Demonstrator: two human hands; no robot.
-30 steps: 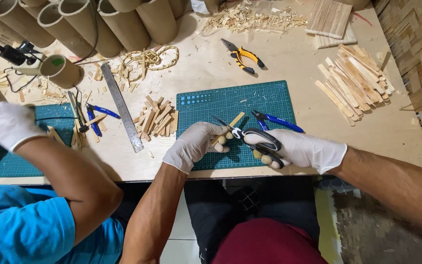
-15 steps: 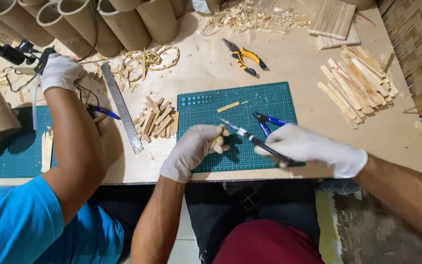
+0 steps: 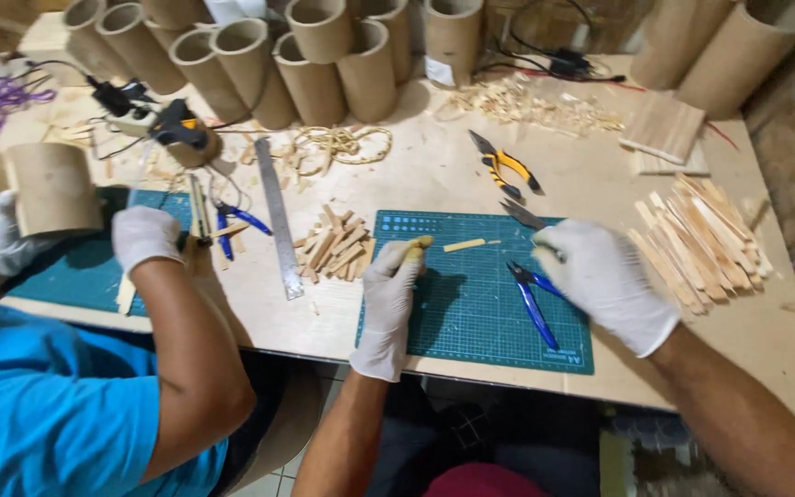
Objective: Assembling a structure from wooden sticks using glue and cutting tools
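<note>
In the head view, the person is working over a green cutting mat that is lying on a wooden table. The left hand, in a white glove, is closed around a short pale wooden piece, whose end is showing above the fingers near the mat's top edge. The right hand, also gloved, is curled around a cutter; only its grey blade tip is sticking out toward 10 o'clock, so how tight the grip is I cannot tell.

A small wooden stick is lying on the mat between the two hands, at about 3 o'clock from the left hand. Blue-handled pliers are resting on the mat just beside the right hand, at its 8 o'clock. A pile of short wood bits is at 9 o'clock from the left hand, and long wooden strips are at 3 o'clock from the right hand.

To do this step well, I think the blade should be pointing away from the holding fingers, and the wood should be resting flat on the mat.

At the left, a co-worker's gloved hand is working beside a cardboard tube.
</note>
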